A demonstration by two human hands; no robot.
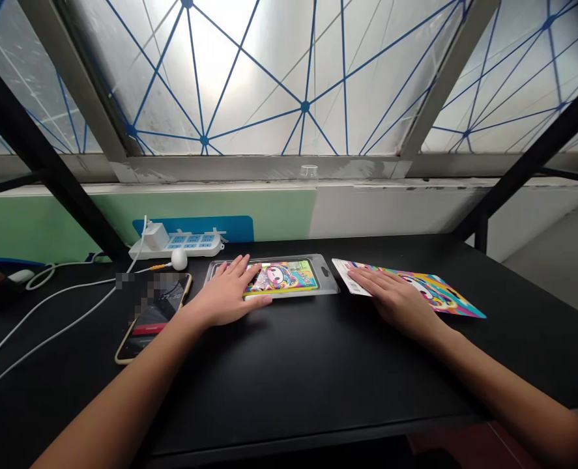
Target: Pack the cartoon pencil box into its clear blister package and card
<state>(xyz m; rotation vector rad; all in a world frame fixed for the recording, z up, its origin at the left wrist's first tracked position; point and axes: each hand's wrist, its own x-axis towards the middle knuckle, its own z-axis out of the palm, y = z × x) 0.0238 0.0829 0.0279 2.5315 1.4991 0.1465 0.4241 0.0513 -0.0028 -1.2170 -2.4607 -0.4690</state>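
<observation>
Far left on the black tabletop point(293, 371) there's a white power strip point(176, 244) by the wall, with a phone point(154, 316) lying nearer, screen up. Just right of it, the left hand point(227, 296) lies flat, fingers loose and open, on the left end of a clear blister pack point(291, 277) holding colourful cartoon artwork. The right hand point(391, 296) is also open, palm down, pressing the left end of a colourful card point(445, 293) lying beside the pack.

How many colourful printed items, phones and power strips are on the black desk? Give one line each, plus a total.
Colourful printed items: 2 (blister pack under left hand, card under right hand)
Phones: 1
Power strips: 1
Total: 4
</observation>
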